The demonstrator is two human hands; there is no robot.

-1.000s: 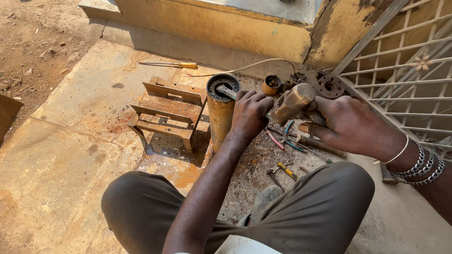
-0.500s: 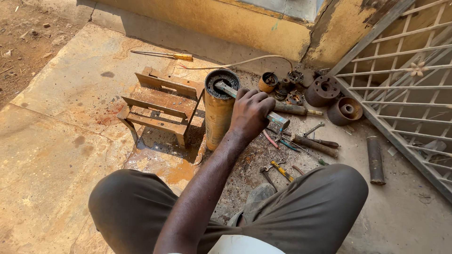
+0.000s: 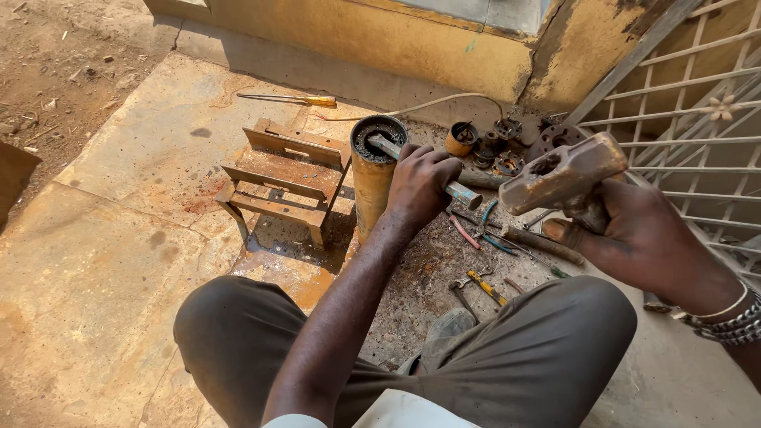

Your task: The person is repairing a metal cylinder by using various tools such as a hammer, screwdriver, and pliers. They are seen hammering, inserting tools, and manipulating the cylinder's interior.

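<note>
With the left hand (image 3: 420, 184) closed around the rod (image 3: 460, 191), its tip set inside the upright cylinder (image 3: 372, 178) beside the stand (image 3: 285, 178), and the right hand (image 3: 634, 238) gripping the raised hammer (image 3: 564, 170), strike squarely on the rod's free end, fingers clear.

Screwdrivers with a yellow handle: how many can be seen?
1: the yellow-handled screwdriver lies on the slab beyond the rusty metal stand. Others may be hidden among the tools.

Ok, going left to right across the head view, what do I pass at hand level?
Rusty metal stand → upright yellow-brown metal cylinder → left hand gripping a grey metal rod → rusty block-headed hammer → right hand holding it → white metal grille.
</note>
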